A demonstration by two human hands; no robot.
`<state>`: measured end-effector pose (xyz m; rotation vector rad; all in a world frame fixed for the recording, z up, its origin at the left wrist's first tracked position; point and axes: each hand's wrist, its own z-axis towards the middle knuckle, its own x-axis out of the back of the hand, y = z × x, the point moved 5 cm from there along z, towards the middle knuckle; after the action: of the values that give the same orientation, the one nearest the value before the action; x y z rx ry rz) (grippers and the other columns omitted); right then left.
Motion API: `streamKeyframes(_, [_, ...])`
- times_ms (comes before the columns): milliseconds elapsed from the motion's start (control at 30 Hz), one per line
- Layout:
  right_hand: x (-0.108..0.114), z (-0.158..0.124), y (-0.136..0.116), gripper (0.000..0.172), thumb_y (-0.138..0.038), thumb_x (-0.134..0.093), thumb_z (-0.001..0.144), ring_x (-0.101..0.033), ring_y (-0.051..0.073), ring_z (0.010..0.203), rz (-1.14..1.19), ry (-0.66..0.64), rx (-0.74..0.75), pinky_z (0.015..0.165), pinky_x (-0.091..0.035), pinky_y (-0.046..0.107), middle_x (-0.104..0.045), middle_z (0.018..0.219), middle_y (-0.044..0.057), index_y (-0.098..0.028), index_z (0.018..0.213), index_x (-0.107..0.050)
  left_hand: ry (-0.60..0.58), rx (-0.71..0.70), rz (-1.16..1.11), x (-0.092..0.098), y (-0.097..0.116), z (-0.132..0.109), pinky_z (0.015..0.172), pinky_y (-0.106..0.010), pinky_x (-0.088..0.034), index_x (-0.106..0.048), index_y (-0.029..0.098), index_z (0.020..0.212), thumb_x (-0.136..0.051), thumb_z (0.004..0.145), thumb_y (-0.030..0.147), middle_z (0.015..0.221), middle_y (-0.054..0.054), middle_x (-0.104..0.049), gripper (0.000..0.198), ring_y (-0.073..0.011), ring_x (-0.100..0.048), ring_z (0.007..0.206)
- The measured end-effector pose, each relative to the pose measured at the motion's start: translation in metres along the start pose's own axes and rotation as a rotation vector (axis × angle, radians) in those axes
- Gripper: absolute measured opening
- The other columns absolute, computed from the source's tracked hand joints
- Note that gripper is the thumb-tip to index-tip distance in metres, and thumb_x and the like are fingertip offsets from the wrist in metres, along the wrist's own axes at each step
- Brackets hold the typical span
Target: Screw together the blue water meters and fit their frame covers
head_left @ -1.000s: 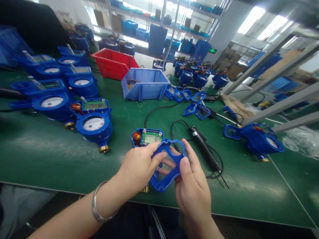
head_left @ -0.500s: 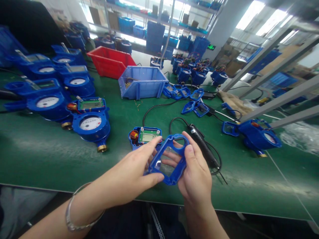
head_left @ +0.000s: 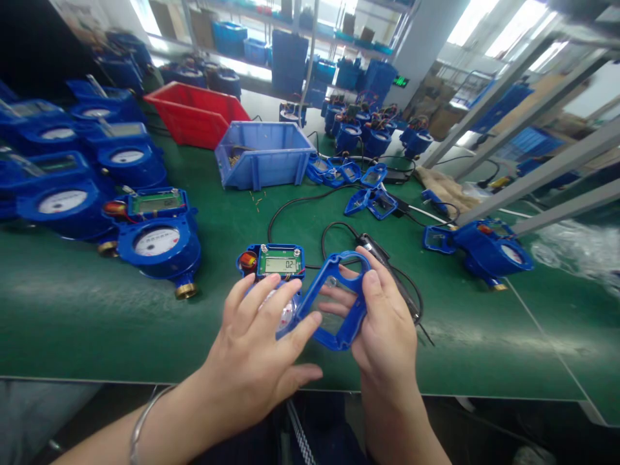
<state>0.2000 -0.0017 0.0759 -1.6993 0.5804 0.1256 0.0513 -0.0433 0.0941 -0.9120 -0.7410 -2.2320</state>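
My right hand grips a blue plastic cover frame by its right side, with a round hole at its upper end and a clear window. Fingers spread, my left hand is over a blue water meter and close to the frame's left edge; whether it touches either I cannot tell. The meter's circuit board with its display shows above my left fingers, while much of its dial is hidden. Behind my right hand lies a black electric screwdriver with a cord.
Several blue water meters stand at the left, one at the right. A blue parts bin and a red bin stand behind, near loose screws. More blue cover frames lie beyond the screwdriver. Metal bars slant across the right.
My left hand has let go of the cover frame and moved left and down, its fingers spreading over the meter. My right hand keeps hold of the frame. The view has shifted slightly right.
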Motion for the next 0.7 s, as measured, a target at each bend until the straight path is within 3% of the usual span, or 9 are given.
streamKeyframes(167, [-0.001,-0.003,0.001,0.041,-0.041,-0.062,0.080,-0.069,0.019,0.064,-0.044,-0.031,-0.017,0.048,-0.056,0.026,-0.068,0.091,0.004,-0.025,0.116,-0.053,-0.012,-0.082,0.063,0.001,0.010,0.006,0.111,-0.053,-0.007,-0.067,0.022,0.095,-0.066,0.074,0.048,0.125,-0.009,-0.058,0.033,-0.0291,-0.039,0.127])
streamKeyframes(367, [-0.005,-0.004,0.007,0.035,-0.042,-0.062,0.082,-0.068,0.016,0.065,-0.076,-0.150,-0.079,0.049,-0.056,0.024,-0.070,0.087,0.003,-0.024,0.112,-0.058,-0.184,-0.293,-0.057,-0.002,0.010,0.015,0.110,-0.055,-0.002,-0.064,0.029,0.098,-0.061,0.078,0.044,0.136,-0.001,-0.050,0.025,-0.0261,-0.034,0.132])
streamKeyframes(500, [-0.005,-0.002,0.007,0.033,-0.041,-0.060,0.084,-0.067,0.015,0.062,-0.090,-0.175,-0.104,0.049,-0.056,0.023,-0.070,0.087,0.003,-0.024,0.112,-0.058,-0.186,-0.330,-0.038,-0.009,0.011,0.017,0.110,-0.055,-0.001,-0.062,0.030,0.102,-0.051,0.085,0.040,0.139,0.002,-0.047,0.023,-0.0241,-0.027,0.137])
streamKeyframes(633, [-0.002,0.000,0.002,0.031,-0.036,-0.061,0.084,-0.069,0.016,0.065,-0.023,-0.133,-0.080,0.054,-0.057,0.024,-0.070,0.084,0.002,-0.022,0.112,-0.057,-0.130,-0.315,0.114,-0.013,0.009,0.021,0.112,-0.052,0.002,-0.056,0.021,0.119,-0.044,0.088,0.047,0.136,-0.004,-0.051,0.042,-0.0229,-0.007,0.142])
streamKeyframes(700, [0.001,0.000,0.001,0.030,-0.033,-0.059,0.085,-0.069,0.016,0.062,0.012,-0.124,-0.109,0.048,-0.056,0.023,-0.069,0.084,0.003,-0.022,0.113,-0.055,-0.073,-0.264,0.110,-0.001,0.003,0.023,0.112,-0.052,-0.003,-0.055,0.014,0.121,-0.045,0.083,0.059,0.134,-0.012,-0.051,0.059,-0.0272,-0.007,0.141])
